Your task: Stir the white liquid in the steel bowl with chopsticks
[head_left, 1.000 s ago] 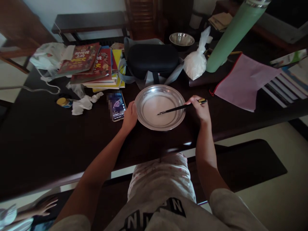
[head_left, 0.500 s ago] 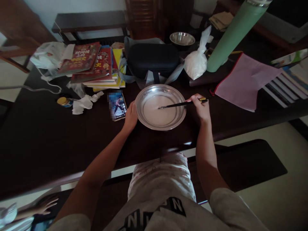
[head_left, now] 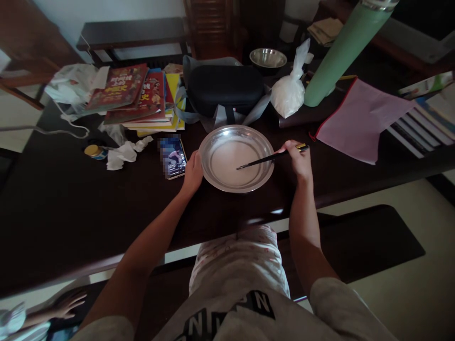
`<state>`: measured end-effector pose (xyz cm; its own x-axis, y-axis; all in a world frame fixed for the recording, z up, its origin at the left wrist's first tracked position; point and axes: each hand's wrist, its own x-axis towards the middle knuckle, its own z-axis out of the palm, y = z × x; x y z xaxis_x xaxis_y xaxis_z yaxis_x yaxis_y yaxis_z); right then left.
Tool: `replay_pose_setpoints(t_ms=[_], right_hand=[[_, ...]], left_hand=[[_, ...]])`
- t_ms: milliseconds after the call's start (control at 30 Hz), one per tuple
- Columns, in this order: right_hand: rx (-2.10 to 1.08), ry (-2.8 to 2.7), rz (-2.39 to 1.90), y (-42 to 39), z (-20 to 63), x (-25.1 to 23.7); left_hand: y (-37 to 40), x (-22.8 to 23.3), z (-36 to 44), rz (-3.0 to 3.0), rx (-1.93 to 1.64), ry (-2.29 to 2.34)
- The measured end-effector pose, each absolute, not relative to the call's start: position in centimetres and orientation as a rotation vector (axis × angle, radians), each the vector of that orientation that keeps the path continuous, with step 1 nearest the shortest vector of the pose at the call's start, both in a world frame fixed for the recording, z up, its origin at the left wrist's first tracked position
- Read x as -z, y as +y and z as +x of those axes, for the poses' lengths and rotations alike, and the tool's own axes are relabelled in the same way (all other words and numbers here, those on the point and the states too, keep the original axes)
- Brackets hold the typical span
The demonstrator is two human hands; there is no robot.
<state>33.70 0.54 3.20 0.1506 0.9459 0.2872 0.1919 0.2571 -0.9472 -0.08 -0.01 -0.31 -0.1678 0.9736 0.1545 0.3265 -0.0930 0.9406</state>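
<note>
A shallow round steel bowl (head_left: 237,185) stands on the dark table in front of me, with a whitish liquid (head_left: 231,158) covering its bottom. Its left rim is gripped by my left hand (head_left: 193,174), fingers on the outer side. My right hand (head_left: 298,158) is closed round the upper end of black chopsticks (head_left: 265,160), which slant down to the left over the bowl. Their tips reach the liquid near the middle. A phone (head_left: 174,157) with a lit screen lies just left of my left hand.
Behind the bowl sit a black case (head_left: 225,87), a tied bag of white powder (head_left: 288,97) and a green bottle (head_left: 346,54). Stacked books (head_left: 142,102), crumpled tissue (head_left: 122,154) and a small jar (head_left: 95,151) are left. A pink mesh pouch (head_left: 362,118) lies right. Another person's hand (head_left: 69,303) shows lower left.
The chopstick tips have shifted slightly toward me and to the right in the liquid, and my right hand has tilted a little. My left hand stays on the rim. The phone's picture differs.
</note>
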Motion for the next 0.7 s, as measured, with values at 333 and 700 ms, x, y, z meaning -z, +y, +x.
replay_pose_setpoints(t_ms=[333,700], right_hand=[[-0.736,-1.275,-1.203,0.64,33.69,-3.20],[-0.740,-1.294,-1.206,0.61,33.88,-2.97]], left_hand=[[-0.03,0.28,-0.01,1.448,-1.275,1.543],[0.08,0.39,-0.09,1.454,-1.276,1.538]])
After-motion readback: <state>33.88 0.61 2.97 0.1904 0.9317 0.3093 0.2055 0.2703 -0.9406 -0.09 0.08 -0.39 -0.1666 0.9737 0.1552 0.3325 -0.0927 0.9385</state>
